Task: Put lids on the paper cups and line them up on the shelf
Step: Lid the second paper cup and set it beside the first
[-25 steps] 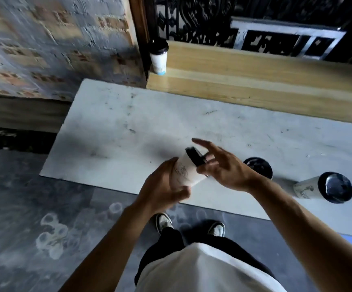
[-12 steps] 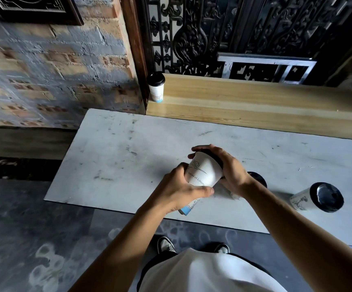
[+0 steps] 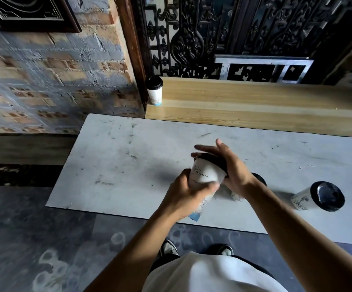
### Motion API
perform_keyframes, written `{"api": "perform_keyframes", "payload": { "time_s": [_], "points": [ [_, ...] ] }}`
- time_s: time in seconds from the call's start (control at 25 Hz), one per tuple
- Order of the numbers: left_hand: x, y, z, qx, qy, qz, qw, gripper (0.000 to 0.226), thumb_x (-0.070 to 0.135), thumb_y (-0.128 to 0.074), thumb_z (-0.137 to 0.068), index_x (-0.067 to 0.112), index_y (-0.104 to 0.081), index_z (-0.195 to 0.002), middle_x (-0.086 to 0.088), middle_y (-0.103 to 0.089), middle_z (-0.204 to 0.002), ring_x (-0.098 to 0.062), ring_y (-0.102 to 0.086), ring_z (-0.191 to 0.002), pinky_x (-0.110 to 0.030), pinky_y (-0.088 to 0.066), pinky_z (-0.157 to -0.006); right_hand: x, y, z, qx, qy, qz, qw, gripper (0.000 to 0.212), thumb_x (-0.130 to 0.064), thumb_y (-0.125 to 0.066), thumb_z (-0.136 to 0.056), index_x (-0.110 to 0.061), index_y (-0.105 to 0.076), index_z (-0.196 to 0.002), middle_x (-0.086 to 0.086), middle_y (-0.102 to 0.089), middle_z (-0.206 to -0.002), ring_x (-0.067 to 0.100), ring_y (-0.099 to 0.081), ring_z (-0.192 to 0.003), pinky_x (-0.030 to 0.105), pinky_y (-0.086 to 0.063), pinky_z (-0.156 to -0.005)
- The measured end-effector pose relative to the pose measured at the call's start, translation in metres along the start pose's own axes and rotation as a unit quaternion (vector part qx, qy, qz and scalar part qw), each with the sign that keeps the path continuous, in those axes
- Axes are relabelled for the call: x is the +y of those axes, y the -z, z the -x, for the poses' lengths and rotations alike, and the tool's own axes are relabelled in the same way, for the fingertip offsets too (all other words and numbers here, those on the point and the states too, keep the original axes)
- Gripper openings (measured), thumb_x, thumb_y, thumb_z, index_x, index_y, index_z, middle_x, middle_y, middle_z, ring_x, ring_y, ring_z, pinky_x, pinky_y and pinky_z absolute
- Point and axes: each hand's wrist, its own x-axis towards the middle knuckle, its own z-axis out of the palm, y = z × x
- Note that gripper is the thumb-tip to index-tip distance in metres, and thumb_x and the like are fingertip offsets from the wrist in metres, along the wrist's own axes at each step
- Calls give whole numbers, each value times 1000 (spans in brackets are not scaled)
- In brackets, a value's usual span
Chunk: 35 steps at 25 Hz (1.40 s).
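Note:
A white paper cup with a drawn pattern is held tilted above the grey table. My left hand is wrapped around its body. My right hand lies flat over its black lid, fingers stretched out. One lidded cup stands upright at the left end of the wooden shelf. Another lidded cup stands on the table at the right. A third black-lidded cup is mostly hidden behind my right wrist.
A brick wall rises left of the shelf, with a dark wooden post at the corner. A black ornate metal screen and a silver frame stand behind the shelf. My shoes and the dark floor lie below the table's near edge.
My right hand brought the black lid over the cup's mouth and now lies flat on it with fingers spread. The view has tilted up, showing more of the shelf and screen.

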Motion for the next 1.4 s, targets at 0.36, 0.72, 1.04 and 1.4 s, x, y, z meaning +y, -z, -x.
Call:
{"api": "perform_keyframes", "payload": {
  "time_s": [0.36,0.72,1.04,1.4],
  "points": [
    [7,-12,-2,104,116,205,966,46,60,-38,-102,26,-69,-101,-15,-76,-103,-39,-75,-94,-61,-60,-85,47,-18,13,40,-10,-205,978,61,-46,-52,-99,-29,-37,-156,37,-56,-140,43,-57,-122,58,-38,-108],
    [17,-17,-1,96,105,212,967,43,58,-35,-103,29,-67,-102,-2,-75,-97,-25,-75,-88,-48,-62,-86,57,-20,29,31,19,-210,977,48,-33,-38,-105,-38,-42,-152,35,-54,-143,42,-55,-117,69,-38,-105],
    [10,3,-4,183,-41,39,982,28,48,-56,-97,20,-59,-103,7,-66,-83,-12,-64,-76,-34,-53,-71,48,-8,36,24,25,-204,978,58,-34,-55,-98,-25,-41,-154,26,-63,-138,43,-65,-115,67,-49,-102],
    [-8,15,-4,192,-323,-70,924,32,3,-53,-96,21,-78,-105,-3,-54,-95,-13,-60,-88,-27,-55,-74,35,-10,47,1,12,-115,993,58,-43,-69,-91,-34,-48,-145,15,-73,-121,33,-72,-99,47,-58,-85]
  ]
}}
